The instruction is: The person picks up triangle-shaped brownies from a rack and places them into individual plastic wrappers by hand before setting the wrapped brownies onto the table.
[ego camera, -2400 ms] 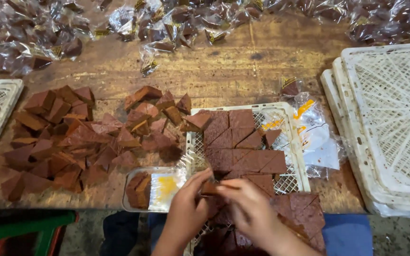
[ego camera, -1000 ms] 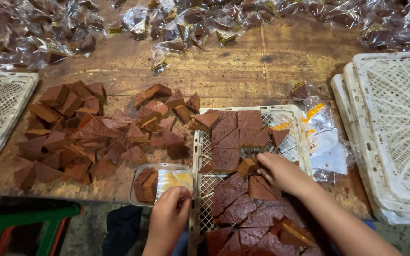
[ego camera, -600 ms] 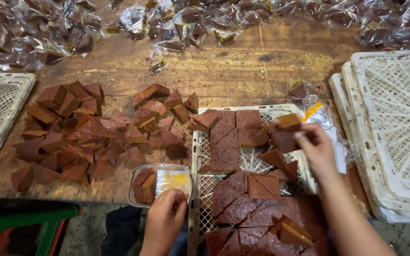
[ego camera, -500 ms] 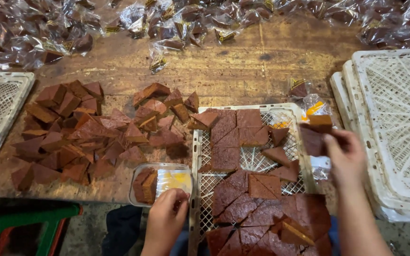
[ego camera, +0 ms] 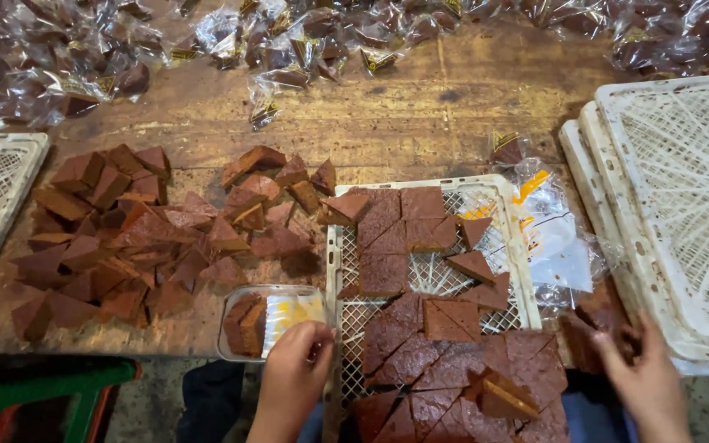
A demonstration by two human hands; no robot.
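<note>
Cake pieces (ego camera: 453, 344) lay cut on a mesh tray (ego camera: 509, 221) at the counter (ego camera: 420, 115) edge, overhanging toward the lap. Left hand (ego camera: 293, 373) was curled, fingertips on a clear tub (ego camera: 235, 297) holding two pieces. Right hand (ego camera: 646, 381) was open, touching a dark piece (ego camera: 592, 336) beside the stacked white trays (ego camera: 674, 205). The tray could be tipped by an elbow; crumbly wedges could be broken if pinched. Loose pile (ego camera: 125, 238) and bags (ego camera: 551, 238) crowded both sides.

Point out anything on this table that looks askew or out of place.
On the middle tray the brown cake slabs lie jumbled; one wedge sits tilted atop others. Loose pieces are heaped on the bare table.
</note>
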